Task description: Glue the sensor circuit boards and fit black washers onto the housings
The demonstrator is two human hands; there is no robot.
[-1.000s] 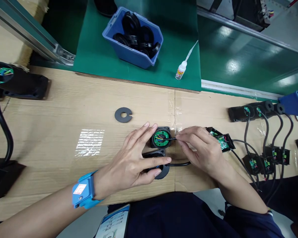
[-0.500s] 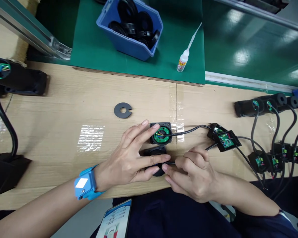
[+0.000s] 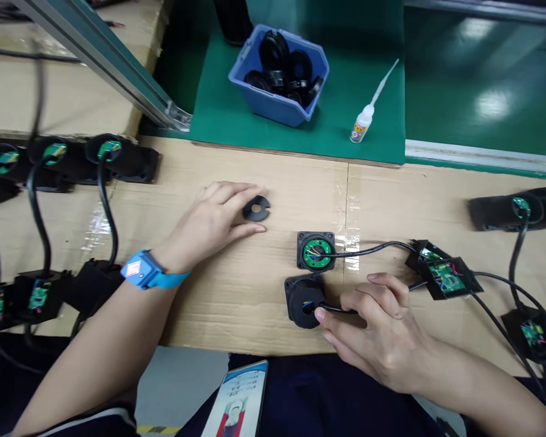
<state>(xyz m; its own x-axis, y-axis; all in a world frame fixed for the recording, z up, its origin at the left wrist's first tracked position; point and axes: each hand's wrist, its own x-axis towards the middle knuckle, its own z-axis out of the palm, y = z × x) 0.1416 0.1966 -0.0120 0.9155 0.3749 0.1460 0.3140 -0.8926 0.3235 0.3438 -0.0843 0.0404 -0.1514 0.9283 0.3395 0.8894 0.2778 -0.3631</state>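
Observation:
A flat black slotted ring [image 3: 262,212] lies on the cardboard. My left hand [image 3: 213,218], with a blue strap on its wrist, is at the ring's left side. Its thumb and fingers are apart, with the fingertips at the upper edge. Closer to me, a round black housing [image 3: 295,297] with a square flange has a disc over its mouth, and coloured wires show through the opening. Its black cable [image 3: 334,308] passes into my right hand [image 3: 382,328], whose fingers pinch it beside the housing. Just behind sits a second housing [image 3: 316,250], uncovered, showing a green circuit board and wires.
A blue bin [image 3: 277,109] of black round parts and a white glue bottle [image 3: 362,124] stand on the green mat. Open boxes with circuit boards [image 3: 446,276] lie to the right. Cabled black housings [image 3: 131,161] line the left, beside a metal frame post [image 3: 113,67].
My left hand has left the near housing and moved up and left to the flat ring. My right hand stays by the near housing's cable. The view has shifted left.

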